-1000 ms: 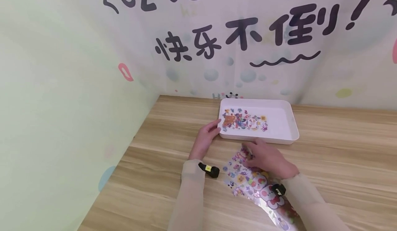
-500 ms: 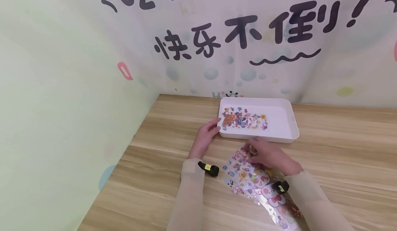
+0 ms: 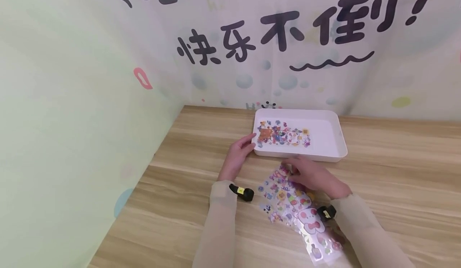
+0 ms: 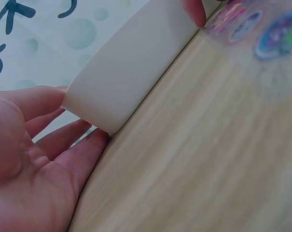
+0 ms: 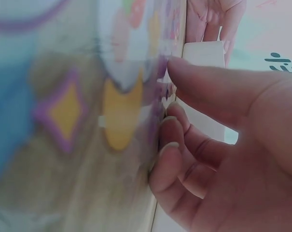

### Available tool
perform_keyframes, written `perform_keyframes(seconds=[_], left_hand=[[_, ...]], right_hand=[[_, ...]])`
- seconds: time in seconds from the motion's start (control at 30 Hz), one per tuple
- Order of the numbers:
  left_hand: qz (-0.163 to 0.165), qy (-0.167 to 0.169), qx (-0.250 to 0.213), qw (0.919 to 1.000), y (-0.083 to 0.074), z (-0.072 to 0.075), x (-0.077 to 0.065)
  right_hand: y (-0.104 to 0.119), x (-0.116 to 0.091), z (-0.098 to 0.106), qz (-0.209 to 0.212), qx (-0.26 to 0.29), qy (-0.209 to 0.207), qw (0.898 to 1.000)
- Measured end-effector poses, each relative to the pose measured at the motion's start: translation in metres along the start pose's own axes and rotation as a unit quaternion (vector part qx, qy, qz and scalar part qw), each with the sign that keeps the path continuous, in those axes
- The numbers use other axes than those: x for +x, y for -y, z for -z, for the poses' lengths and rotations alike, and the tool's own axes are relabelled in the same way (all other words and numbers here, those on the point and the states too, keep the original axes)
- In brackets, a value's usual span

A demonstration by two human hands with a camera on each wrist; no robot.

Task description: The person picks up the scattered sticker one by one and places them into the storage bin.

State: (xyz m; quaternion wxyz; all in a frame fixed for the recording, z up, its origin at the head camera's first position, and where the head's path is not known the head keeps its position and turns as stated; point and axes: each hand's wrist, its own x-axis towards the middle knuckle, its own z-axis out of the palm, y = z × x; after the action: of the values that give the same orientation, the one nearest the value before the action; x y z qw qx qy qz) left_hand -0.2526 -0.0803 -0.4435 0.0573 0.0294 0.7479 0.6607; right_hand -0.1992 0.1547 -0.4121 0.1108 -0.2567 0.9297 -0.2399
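My left hand (image 3: 238, 155) touches the left end of a white plastic tray (image 3: 328, 137). Its fingers are spread along the end wall and rim, as the left wrist view shows up close on the tray (image 4: 131, 63). In front of the tray, my right hand (image 3: 312, 175) pinches the far end of clear sticker sheets (image 3: 300, 210) between thumb and curled fingertips. These sheets carry bright cartoon prints, including a large white bunny, and appear to overlap. Their near part runs toward me beside the right forearm, shiny with glare. In the right wrist view, the thumb (image 5: 203, 89) lies over the prints.
Another clear sticker sheet (image 3: 282, 136) with a brown bear and a white figure lies in the tray's left part. Wood-grain tabletop (image 3: 187, 172) surrounds everything. A printed cloth wall (image 3: 216, 84) rises behind the tray, and a pale wall (image 3: 72, 120) stands at left.
The head view has tilted down slightly. The sticker sheets' near end has swung a little left, out from beneath the right forearm. My left hand stays at the tray's end.
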Motion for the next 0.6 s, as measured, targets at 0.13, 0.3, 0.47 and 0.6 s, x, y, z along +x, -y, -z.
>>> perform_keyframes(seconds=[0.13, 0.3, 0.47, 0.6], left_hand=[[0.006, 0.005, -0.001, 1.0, -0.002, 0.001, 0.0], [0.018, 0.013, -0.003, 0.9998, -0.011, 0.002, -0.002], [0.006, 0.002, 0.005, 1.0, -0.006, 0.001, 0.001], [0.006, 0.0, 0.004, 1.0, 0.0, 0.001, 0.003]], right_hand=[[0.002, 0.001, 0.0, -0.021, -0.01, 0.008, 1.0], [0.005, 0.0, 0.001, -0.031, -0.017, 0.024, 0.999], [0.003, -0.002, 0.007, -0.045, 0.011, 0.067, 0.997], [-0.003, -0.004, 0.007, -0.036, 0.024, 0.077, 0.996]])
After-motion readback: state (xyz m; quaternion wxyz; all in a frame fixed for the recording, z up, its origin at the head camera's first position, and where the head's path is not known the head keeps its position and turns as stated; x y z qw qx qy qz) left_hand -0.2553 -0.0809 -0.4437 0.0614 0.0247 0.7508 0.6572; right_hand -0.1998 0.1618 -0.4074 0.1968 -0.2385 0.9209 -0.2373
